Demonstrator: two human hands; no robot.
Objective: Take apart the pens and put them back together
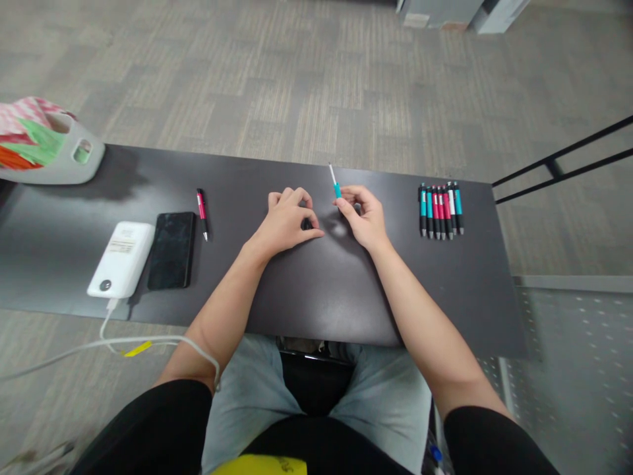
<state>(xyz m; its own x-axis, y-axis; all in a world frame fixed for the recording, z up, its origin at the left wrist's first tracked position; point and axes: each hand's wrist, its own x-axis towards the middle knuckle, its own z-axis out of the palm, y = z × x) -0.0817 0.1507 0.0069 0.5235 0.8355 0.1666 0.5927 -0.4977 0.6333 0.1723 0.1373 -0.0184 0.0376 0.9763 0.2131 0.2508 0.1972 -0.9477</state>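
My right hand (364, 216) pinches a teal pen barrel (337, 190) between thumb and fingers. A thin white refill (332, 173) with a dark tip sticks out of the barrel, pointing away from me. To the left, my left hand (289, 221) is curled low over the table, thumb and fingers closed around a small black piece (306, 224). Most of that piece is hidden by the fingers, so its exact shape does not show. The two hands are apart, with a short gap between them.
Several teal, red and white pens (440, 211) lie in a row at the right of the dark table (316, 297). On the left are a red pen (202, 214), a black phone (172, 251), a cabled white power bank (122, 259) and a white basket (74, 155) holding coloured cloth.
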